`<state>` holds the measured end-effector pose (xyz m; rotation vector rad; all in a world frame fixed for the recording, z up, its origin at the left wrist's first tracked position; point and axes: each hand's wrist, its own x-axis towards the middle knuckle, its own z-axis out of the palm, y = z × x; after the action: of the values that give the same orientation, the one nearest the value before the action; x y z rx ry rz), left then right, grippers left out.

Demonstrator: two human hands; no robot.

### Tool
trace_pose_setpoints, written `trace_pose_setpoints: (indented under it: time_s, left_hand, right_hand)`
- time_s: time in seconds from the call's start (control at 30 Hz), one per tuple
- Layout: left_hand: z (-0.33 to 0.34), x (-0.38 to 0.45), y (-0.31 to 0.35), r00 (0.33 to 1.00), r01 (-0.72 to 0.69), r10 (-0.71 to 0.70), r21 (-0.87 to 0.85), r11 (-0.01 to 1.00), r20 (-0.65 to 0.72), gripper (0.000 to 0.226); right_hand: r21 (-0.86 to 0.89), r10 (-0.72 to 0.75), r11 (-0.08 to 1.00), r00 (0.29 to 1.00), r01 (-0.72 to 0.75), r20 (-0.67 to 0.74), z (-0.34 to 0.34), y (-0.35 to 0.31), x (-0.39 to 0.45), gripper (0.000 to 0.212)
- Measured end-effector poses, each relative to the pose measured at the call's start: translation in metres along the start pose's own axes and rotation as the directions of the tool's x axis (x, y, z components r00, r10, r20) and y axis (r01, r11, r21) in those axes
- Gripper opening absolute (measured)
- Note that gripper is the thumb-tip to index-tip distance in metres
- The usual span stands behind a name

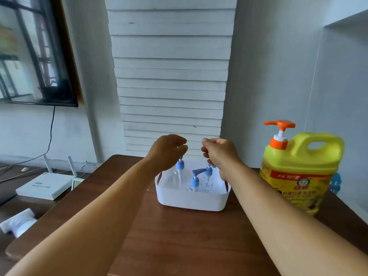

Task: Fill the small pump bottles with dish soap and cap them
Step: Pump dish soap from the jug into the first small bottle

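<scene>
**Over the white tub, both hands at the pump tops**

On the brown tabletop sits a white tub with handle cut-outs at its ends, and inside it stand three small clear pump bottles with blue pump heads: a left bottle, a middle bottle and a right bottle. They look empty, as far as the clear plastic lets one judge, and their pumps are seated in the necks. The tub probably serves to keep the light bottles upright and to catch spills.

The left hand hangs over the left bottle with fingers curled down toward its pump head; its grip looks closed around the top of the pump, though the fingertips are hidden behind the hand, so I cannot tell for certain that it has hold. The right hand is curled likewise over the right bottle's pump, and there too the contact is hidden. Holding by the pump head makes sense either for lifting a bottle out or for unscrewing its cap.

Well to the right, outside the tub, stands the big yellow dish soap jug with an orange pump, upright and untouched, its spout pointing left toward the tub. The filling seems not yet begun: the small pumps must come off first
</scene>
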<state>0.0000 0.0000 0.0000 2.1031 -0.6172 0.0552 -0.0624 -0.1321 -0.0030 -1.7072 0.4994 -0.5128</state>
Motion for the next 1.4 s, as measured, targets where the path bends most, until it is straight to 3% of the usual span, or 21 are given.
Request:
trace_pose_setpoints:
  time_s: [0.17, 0.33, 0.5, 0.63, 0.77, 0.97, 1.07, 1.17, 1.3, 1.4]
  left_hand:
    - [0.008, 0.009, -0.017, 0.994, 0.038, -0.048, 0.097, 0.995, 0.099, 0.031]
    - [0.008, 0.011, -0.024, 0.996, -0.038, 0.023, 0.176, 0.984, 0.089, 0.023]
    - [-0.014, 0.011, 0.000, 0.990, -0.110, 0.120, 0.131, 0.985, -0.070, 0.024]
    - [-0.034, 0.005, 0.034, 0.952, -0.222, 0.230, 0.065, 0.973, -0.200, 0.023]
    - [-0.033, -0.010, 0.055, 0.938, -0.258, 0.250, -0.003, 0.966, -0.240, 0.023]
    - [-0.029, -0.036, 0.053, 0.988, -0.112, 0.137, -0.275, 0.955, 0.075, 0.021]
    - [-0.017, -0.048, 0.053, 0.997, -0.079, 0.077, -0.305, 0.949, -0.018, 0.017]
    - [-0.005, -0.057, 0.055, 0.989, -0.063, 0.021, -0.284, 0.957, -0.149, 0.034]
    - [-0.009, -0.071, 0.059, 0.995, -0.070, 0.039, -0.397, 0.915, -0.087, 0.041]
    - [-0.012, -0.080, 0.061, 0.999, -0.045, 0.048, -0.391, 0.919, -0.002, 0.044]
  right_hand:
    - [-0.006, 0.001, 1.000, 1.000, -0.001, 0.010, 0.013, 0.010, 0.015, 0.021]
    - [-0.018, -0.008, 1.000, 1.000, 0.008, 0.019, 0.019, 0.014, 0.017, 0.018]
    - [-0.019, -0.059, 0.998, 0.996, 0.060, 0.059, 0.014, 0.001, 0.008, 0.010]
    - [-0.046, -0.161, 0.984, 0.966, 0.173, 0.201, 0.015, -0.011, -0.006, 0.040]
    - [-0.129, -0.236, 0.951, 0.929, 0.281, 0.287, 0.012, -0.017, -0.025, 0.024]
    - [0.111, -0.231, 0.973, 0.912, 0.205, 0.339, -0.003, -0.007, -0.041, 0.020]
    - [0.035, -0.237, 0.971, 0.925, 0.237, 0.298, -0.006, -0.002, -0.051, 0.023]
    - [-0.042, -0.253, 0.962, 0.937, 0.271, 0.240, -0.006, 0.001, -0.063, 0.030]
    - [-0.139, -0.243, 0.956, 0.964, 0.256, 0.108, -0.021, 0.002, -0.069, 0.028]
    - [-0.120, -0.226, 0.962, 0.960, 0.247, 0.165, -0.023, 0.007, -0.078, 0.028]
